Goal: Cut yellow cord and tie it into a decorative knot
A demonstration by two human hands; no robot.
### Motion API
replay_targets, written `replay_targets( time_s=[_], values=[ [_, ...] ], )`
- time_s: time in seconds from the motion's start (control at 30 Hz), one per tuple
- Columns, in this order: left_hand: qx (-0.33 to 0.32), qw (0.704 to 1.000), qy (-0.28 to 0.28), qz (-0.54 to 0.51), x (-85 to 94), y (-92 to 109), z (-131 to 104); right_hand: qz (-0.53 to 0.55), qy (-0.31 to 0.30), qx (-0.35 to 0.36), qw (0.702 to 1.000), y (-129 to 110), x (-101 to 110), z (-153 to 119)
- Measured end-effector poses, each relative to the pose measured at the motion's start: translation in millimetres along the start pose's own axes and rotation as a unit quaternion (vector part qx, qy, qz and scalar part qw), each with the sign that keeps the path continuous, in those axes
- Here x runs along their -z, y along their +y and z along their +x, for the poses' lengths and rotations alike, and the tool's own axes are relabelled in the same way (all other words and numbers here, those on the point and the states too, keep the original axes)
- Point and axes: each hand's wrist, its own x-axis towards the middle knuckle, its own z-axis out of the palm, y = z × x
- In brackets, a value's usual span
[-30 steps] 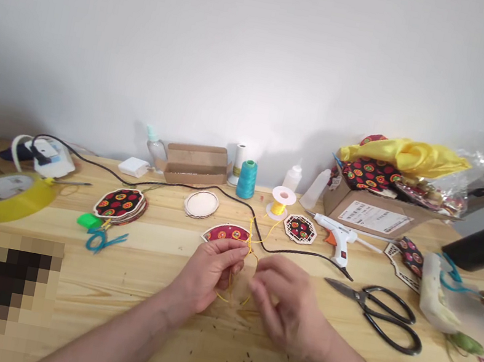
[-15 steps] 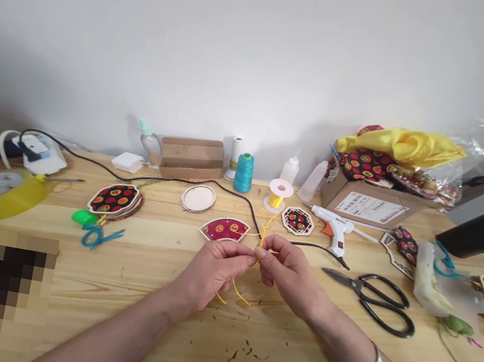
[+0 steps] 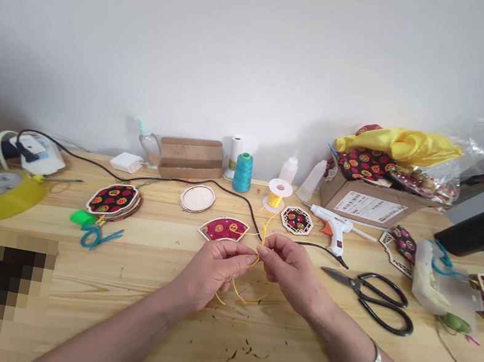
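Note:
Thumb and fingers of my left hand (image 3: 220,267) pinch a yellow cord (image 3: 264,235) low on its knotted stretch. Close against it, my right hand (image 3: 285,267) pinches the same cord from the other side. Loose cord ends hang below the hands, over the wood. Behind them stands a spool of yellow cord (image 3: 275,199), from which a strand runs toward the knots. A fan-shaped piece with red patterned fabric (image 3: 221,229) lies just beyond my left hand. The exact finger contact on the cord is partly hidden.
Black-handled scissors (image 3: 367,293) lie right of my hands, below a white glue gun (image 3: 332,225). A teal thread cone (image 3: 243,173) and a cardboard box of fabric (image 3: 366,193) stand along the wall. At the left are a yellow tape roll (image 3: 27,199) and stacked fabric pieces (image 3: 114,201).
Both hands stay almost in place, still pinching the cord. My right fingers have curled slightly, and a loose cord end below has shifted to the right.

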Motion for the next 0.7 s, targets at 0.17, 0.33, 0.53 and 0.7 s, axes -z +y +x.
replay_targets(
  time_s=[0.17, 0.33, 0.53, 0.7],
  values=[
    [-0.003, 1.000, -0.005, -0.008, -0.6, 1.9, -0.2, 0.006, 0.005, -0.001, 1.000, 0.6, 0.9, 0.9],
    [-0.005, 1.000, 0.004, 0.004, 0.4, -0.5, 0.1, 0.013, 0.005, -0.010, 1.000, 0.6, 0.7, 1.0],
    [-0.021, 1.000, 0.002, 0.000, 2.0, -0.7, 0.4, 0.001, -0.032, -0.008, 0.999, -5.5, 3.6, 0.5],
    [-0.019, 1.000, 0.005, 0.008, 2.5, 0.1, 0.4, 0.019, -0.045, -0.008, 0.999, -7.9, 5.1, 1.4]
  ],
)
